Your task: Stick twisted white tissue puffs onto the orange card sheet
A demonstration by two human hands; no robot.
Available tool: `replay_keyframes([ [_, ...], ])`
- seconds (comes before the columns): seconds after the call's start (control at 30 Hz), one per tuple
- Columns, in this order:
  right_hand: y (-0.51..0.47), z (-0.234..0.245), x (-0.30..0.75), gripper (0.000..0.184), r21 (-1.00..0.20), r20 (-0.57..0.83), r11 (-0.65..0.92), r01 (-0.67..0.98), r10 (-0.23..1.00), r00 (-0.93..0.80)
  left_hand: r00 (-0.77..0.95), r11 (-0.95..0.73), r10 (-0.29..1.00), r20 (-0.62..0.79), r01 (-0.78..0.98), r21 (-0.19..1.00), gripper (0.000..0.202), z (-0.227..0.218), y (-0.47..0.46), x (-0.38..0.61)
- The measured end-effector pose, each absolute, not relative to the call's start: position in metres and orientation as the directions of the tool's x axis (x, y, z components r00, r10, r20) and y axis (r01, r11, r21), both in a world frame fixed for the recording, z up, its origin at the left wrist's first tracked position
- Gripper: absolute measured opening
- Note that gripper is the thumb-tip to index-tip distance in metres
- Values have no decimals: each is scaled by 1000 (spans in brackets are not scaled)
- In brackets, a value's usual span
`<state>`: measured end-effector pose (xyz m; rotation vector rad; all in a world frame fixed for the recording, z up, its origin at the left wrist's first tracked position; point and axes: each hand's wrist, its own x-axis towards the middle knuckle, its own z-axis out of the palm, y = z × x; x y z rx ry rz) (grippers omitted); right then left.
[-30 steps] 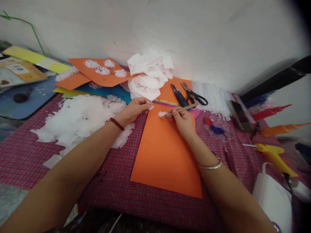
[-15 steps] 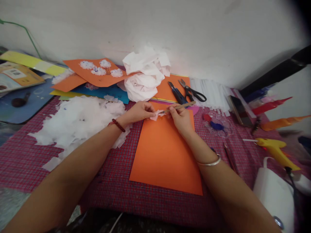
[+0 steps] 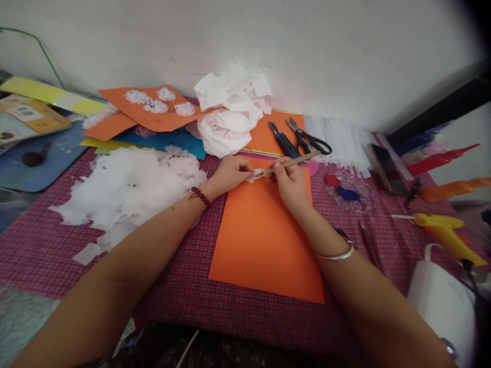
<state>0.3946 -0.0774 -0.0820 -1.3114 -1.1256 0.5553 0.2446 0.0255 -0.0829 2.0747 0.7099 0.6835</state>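
Note:
A large orange paper sheet (image 3: 264, 240) lies on the red checked cloth (image 3: 49, 245) in front of me. My right hand (image 3: 291, 181) is closed round a thin wooden stick (image 3: 297, 162), whose tip rests at the sheet's far edge. My left hand (image 3: 232, 171) pinches a small white tissue piece (image 3: 256, 175) right at the stick's tip. Both hands meet over the sheet's top edge.
A heap of torn white tissue (image 3: 126, 186) lies to the left, crumpled white paper (image 3: 230, 115) at the back. Scissors (image 3: 307, 138) and a cutter lie behind the sheet. A yellow glue gun (image 3: 445, 232), paint palette (image 3: 347, 194) and white container (image 3: 441, 301) sit to the right.
My left hand moved right from beside the sheet to the stick's tip and took hold of the tissue piece there. The right hand stayed nearly in place.

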Motion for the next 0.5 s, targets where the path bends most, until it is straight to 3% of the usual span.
replay_keyframes([
  [0.2,-78,-87,393,35,-862,401,228,454,853,333,709,-457,681,184,215,863,17,-84,27,246],
  [0.5,-80,-87,392,23,-768,444,247,591,870,213,691,-499,689,217,236,834,15,-86,30,246],
])
